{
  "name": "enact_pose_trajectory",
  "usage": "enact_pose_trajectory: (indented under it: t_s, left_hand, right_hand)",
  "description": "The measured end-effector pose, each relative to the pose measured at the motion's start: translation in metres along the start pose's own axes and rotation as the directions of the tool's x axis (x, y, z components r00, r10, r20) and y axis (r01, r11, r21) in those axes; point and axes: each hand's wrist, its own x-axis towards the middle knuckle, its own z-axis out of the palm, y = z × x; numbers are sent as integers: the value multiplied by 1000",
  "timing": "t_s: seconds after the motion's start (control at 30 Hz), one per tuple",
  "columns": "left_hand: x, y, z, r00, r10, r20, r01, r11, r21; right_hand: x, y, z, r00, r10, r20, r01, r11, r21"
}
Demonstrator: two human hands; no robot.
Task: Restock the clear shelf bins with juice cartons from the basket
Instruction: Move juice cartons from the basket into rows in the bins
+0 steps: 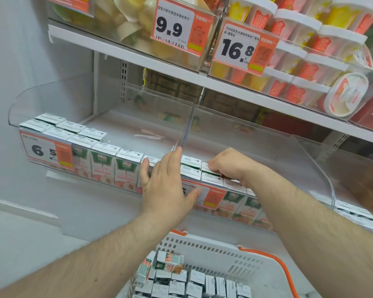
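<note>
Clear left bin [52,97] on the shelf, cartons [103,162] lined along its front, more in a second row at far left; right bin [267,143] just beside, past the divider [186,125], cartons at its front; white basket [224,250] below, orange-handled, holding many cartons [181,284]; left hand [164,183] flat against the bins' front edge at the divider, fingers straight; right hand [228,164] curled, gripping a carton [211,171] in the right bin's front row.
</note>
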Motion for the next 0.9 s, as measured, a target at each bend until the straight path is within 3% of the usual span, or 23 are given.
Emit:
enact_pose_trajectory:
  t_s: [0.23,0.27,0.33,0.37,0.4,0.47,0.5,0.53,0.6,0.67,0.8,0.9]
  left_hand:
    - [1,3,-6,999,14,37,-15,1000,22]
    - [0,2,-7,999,43,32,-45,997,56]
    - [-3,3,-8,985,164,-44,-158,981,116]
    - [-6,5,-7,967,233,-107,-223,970,98]
    - [-9,8,-5,943,292,-160,-286,956,64]
    - [-20,14,-3,909,393,-139,-396,918,9]
    - [-26,16,-1,905,420,-67,-422,906,-21]
    - [-33,18,1,902,431,28,-430,902,-52]
    - [-48,20,5,874,438,212,-433,899,-72]
    - [-58,18,14,841,402,362,-423,906,-23]
    - [-64,-7,36,742,101,663,-235,965,116]
    - [-66,-31,52,653,-81,753,-208,937,280]
  right_hand:
    - [-9,-6,1,998,26,-49,-31,994,-102]
    - [-11,-5,2,995,4,-95,-18,989,-149]
    - [-25,-1,7,940,-103,-325,15,964,-264]
    - [-36,2,11,860,-200,-469,66,956,-286]
    - [-46,7,15,732,-327,-598,177,938,-297]
    - [-71,23,31,407,-522,-749,463,825,-324]
    - [-84,35,41,310,-562,-767,565,758,-327]
    - [-97,49,51,286,-592,-754,641,703,-309]
    - [-116,79,73,371,-612,-698,683,689,-242]
    - [-122,112,91,504,-549,-667,612,772,-172]
    - [-116,156,118,834,-230,-502,292,955,46]
    - [-108,171,141,946,-61,-318,110,985,136]
